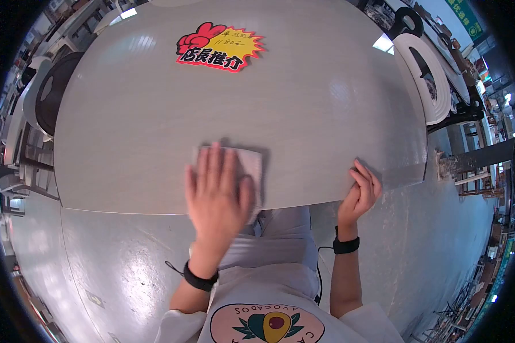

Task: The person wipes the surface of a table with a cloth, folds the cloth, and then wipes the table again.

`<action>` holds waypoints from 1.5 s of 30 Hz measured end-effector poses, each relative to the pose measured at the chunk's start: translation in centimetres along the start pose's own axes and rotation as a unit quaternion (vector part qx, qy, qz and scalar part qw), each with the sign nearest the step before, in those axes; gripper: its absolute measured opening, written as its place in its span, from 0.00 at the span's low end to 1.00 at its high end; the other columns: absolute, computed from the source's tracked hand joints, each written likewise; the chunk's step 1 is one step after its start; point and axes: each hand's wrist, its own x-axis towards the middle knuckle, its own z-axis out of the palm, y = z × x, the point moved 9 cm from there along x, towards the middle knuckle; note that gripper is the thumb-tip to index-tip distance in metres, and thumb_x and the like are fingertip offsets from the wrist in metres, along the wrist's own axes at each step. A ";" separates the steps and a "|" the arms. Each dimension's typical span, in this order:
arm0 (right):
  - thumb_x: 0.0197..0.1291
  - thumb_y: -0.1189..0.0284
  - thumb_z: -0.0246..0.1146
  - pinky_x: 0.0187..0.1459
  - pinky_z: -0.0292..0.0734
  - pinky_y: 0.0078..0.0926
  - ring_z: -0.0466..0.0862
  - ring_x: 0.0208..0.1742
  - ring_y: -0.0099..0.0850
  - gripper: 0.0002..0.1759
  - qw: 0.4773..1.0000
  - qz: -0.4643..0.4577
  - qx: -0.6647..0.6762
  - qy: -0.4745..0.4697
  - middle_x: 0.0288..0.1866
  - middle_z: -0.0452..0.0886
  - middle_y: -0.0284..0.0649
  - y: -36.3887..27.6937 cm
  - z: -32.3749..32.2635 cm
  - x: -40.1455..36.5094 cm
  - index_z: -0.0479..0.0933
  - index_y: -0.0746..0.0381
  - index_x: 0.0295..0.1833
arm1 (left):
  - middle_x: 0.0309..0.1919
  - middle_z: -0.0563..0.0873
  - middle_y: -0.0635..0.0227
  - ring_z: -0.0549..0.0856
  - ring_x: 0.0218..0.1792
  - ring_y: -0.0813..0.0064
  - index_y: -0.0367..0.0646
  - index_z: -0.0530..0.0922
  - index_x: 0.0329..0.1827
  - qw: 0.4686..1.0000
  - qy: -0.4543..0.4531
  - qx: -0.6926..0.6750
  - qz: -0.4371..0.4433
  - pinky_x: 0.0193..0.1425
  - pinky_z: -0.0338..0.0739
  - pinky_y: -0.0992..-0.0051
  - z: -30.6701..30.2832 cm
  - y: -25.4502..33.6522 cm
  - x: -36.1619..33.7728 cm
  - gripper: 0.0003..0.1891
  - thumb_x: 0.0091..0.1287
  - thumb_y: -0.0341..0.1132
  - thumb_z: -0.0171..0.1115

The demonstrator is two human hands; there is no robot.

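Observation:
My left hand (214, 188) lies flat on a pale folded cloth (250, 166), near the front edge of a light grey table (154, 114). Its fingers are stretched out and point away from me, slightly blurred. Most of the cloth is hidden under the palm; its right side shows past the thumb. At the table's right front edge rests my right hand (360, 191), with its fingers curled together and nothing visible in them. Each wrist wears a black band.
A red and yellow sign (220, 47) with black lettering lies at the far side of the tabletop. A white chair (423, 80) stands against the right side, and a dark-backed chair (57, 94) is at the left. A dark beam (480, 159) juts in at the right.

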 end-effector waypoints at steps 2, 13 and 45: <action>0.61 0.79 0.53 0.62 0.58 0.35 0.78 0.57 0.34 0.13 1.000 -0.003 -0.005 -0.002 0.53 0.86 0.32 0.2 0.0 -0.1 0.83 0.57 0.42 | 0.70 0.71 0.55 0.68 0.72 0.57 0.42 0.73 0.67 0.998 -0.013 -0.041 0.044 0.76 0.55 0.53 0.8 3.4 -0.1 0.26 0.66 0.43 0.56; 0.62 0.80 0.52 0.61 0.62 0.32 0.78 0.54 0.33 0.14 1.000 -0.010 -0.010 -0.003 0.52 0.87 0.34 0.0 -0.2 0.1 0.83 0.59 0.41 | 0.70 0.71 0.55 0.69 0.71 0.58 0.41 0.72 0.67 0.980 -0.071 -0.151 0.111 0.76 0.55 0.53 2.1 8.5 -0.9 0.27 0.67 0.45 0.57; 0.62 0.77 0.50 0.61 0.61 0.33 0.77 0.55 0.33 0.15 1.000 -0.002 0.010 0.003 0.51 0.87 0.34 0.2 0.0 0.0 0.84 0.58 0.41 | 0.65 0.77 0.66 0.74 0.65 0.60 0.46 0.76 0.54 0.995 -0.041 -0.036 0.083 0.77 0.50 0.48 -1.0 -1.1 -1.0 0.15 0.64 0.35 0.56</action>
